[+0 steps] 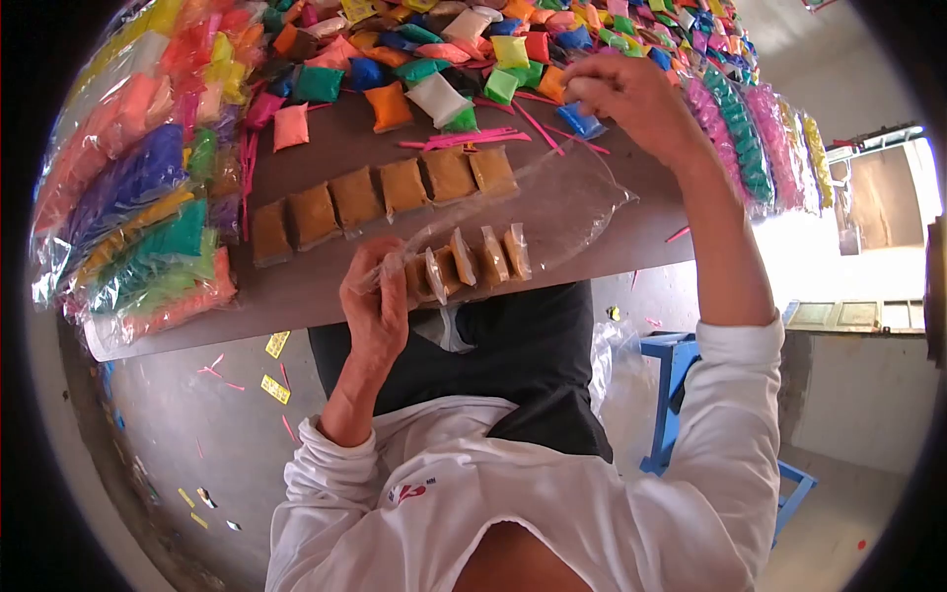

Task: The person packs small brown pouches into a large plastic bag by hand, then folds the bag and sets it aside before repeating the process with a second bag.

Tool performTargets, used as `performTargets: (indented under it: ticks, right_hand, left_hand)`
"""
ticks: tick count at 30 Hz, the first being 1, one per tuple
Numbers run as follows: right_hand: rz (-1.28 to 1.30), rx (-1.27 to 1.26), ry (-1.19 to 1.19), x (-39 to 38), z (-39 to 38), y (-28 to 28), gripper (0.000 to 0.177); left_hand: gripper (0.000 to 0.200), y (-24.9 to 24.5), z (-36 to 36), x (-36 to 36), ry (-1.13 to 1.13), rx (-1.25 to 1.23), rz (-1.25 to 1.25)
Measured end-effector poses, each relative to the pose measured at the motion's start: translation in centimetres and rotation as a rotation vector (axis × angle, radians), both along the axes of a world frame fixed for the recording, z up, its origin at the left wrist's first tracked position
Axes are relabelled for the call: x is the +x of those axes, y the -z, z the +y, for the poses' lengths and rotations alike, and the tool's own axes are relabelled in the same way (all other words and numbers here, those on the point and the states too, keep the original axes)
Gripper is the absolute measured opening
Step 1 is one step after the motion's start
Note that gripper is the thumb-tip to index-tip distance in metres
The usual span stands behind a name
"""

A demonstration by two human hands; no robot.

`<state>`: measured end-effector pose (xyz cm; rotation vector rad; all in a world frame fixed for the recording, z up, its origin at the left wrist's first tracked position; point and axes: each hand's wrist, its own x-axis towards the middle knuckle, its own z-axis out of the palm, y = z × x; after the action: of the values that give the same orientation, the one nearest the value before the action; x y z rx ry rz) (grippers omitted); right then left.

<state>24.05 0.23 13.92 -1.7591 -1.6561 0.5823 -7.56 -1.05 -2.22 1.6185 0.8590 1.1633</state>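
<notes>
My left hand (378, 296) pinches the left end of a clear plastic bag (582, 212) at the table's front edge. Several small brown packets (464, 264) stand on edge in a line along the bag, next to those fingers. Behind it, a row of more brown packets (358, 200) lies flat on the table. My right hand (626, 104) is raised over the far right of the table, its fingers curled together; what they hold, if anything, is hidden. Just below it is a blue packet (581, 120).
Pink plastic strips (473, 139) lie behind the brown row. A heap of coloured packets (473, 39) fills the back of the brown table (296, 296). Filled bags (148, 207) line the left side, others (755, 148) the right. A blue stool (666, 395) stands at right.
</notes>
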Motion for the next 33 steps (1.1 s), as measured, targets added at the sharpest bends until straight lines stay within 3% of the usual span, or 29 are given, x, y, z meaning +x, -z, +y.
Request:
performTargets:
  ticks: [3, 7, 13, 16, 22, 25, 28, 31, 33]
  right_hand:
    - [-0.064, -0.312, -0.23, 1.9, 3.6, 1.2, 0.028]
    - [-0.291, -0.442, -0.45, 0.6, 5.8, 4.6, 0.041]
    - [-0.621, -0.127, -0.652, -1.2, 4.6, 7.8, 0.069]
    - [-0.651, -0.198, -0.593, -2.3, 3.6, 7.8, 0.077]
    - [-0.68, -0.024, -0.599, -3.0, 3.2, 7.2, 0.071]
    - [-0.786, -0.083, -0.672, -2.5, 3.8, 7.9, 0.065]
    - [-0.542, -0.056, -0.591, -2.5, 5.0, 7.5, 0.046]
    - [-0.185, -0.309, -0.453, -3.9, 5.9, 4.8, 0.034]
    - [-0.172, -0.349, -0.519, -4.4, 6.6, 4.3, 0.033]
  left_hand:
    - [0.021, 0.2, 0.1, -0.4, 0.038, -0.044, 0.012]
    - [0.022, 0.1, 0.3, -0.6, 0.068, -0.03, 0.001]
    - [0.022, 0.2, 0.4, -0.6, 0.049, -0.021, 0.034]
    - [0.021, 0.1, 0.4, -0.6, 0.032, -0.018, 0.064]
    - [0.023, 0.2, 0.4, -0.7, 0.059, -0.016, 0.061]
    - [0.019, 0.0, 0.5, -0.6, 0.037, 0.005, 0.07]
    - [0.018, 0.2, 0.5, -0.7, 0.042, 0.003, 0.047]
    - [0.018, 0.4, 0.5, -0.6, 0.039, 0.017, 0.038]
    - [0.021, 0.3, 0.5, -0.7, 0.054, -0.011, 0.039]
